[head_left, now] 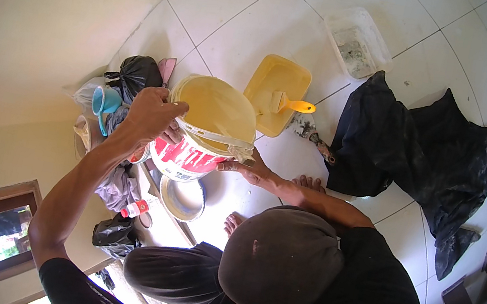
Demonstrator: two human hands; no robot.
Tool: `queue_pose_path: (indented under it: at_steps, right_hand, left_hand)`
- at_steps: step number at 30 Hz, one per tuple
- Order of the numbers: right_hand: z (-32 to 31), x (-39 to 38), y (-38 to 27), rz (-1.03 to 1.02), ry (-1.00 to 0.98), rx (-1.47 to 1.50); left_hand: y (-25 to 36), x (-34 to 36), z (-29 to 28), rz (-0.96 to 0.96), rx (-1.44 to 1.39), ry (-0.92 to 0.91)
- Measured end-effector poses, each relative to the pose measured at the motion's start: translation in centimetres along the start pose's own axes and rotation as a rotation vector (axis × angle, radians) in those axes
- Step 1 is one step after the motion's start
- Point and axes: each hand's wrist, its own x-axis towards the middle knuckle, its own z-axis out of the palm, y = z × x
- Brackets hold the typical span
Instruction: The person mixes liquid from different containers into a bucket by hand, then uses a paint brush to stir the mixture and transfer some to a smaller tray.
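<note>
Between my hands is a white paint bucket (186,156) with a red label, tilted so that its pale yellow inside shows. My left hand (157,115) is closed on the upper left of its rim. Lower down on the right, my right hand (251,170) grips the bucket's side; part of that hand is behind it. The bucket's handle lies across the near side of the opening. Just beyond stands a yellow paint tray (260,83), with a yellow-handled paintbrush (296,104) resting in it. Below the bucket sits a round container (182,198) with whitish contents.
A stained clear plastic tub (357,45) stands on the tiled floor at the far right. Black cloth (411,142) spreads over the right side. Along the left wall are black plastic bags (136,76), a light-blue dipper (108,101) and a small red-and-white bottle (134,208).
</note>
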Motion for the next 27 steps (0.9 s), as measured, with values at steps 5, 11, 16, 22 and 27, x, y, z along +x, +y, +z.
queue_pose_path:
  at_steps: [5, 11, 16, 22, 27]
  right_hand:
    - [-0.3, 0.1, 0.3, 0.007, 0.023, 0.071]
    - [-1.8, 0.4, 0.9, -0.017, 0.093, -0.294]
    - [-1.4, 0.3, -0.2, 0.033, 0.148, -0.453]
    - [-1.4, 0.0, -0.5, -0.054, 0.139, -0.711]
    - [-1.7, -0.2, -0.5, -0.072, 0.166, -0.818]
  left_hand:
    - [-0.3, -0.2, -0.1, 0.01, 0.008, 0.01]
    - [-2.4, -0.5, -0.5, 0.009, -0.078, -0.01]
    - [-5.2, -0.2, -0.7, 0.026, -0.157, -0.033]
    - [-9.0, 0.1, -0.7, 0.088, -0.231, -0.064]
    - [-11.4, 0.4, -0.5, 0.145, -0.346, -0.092]
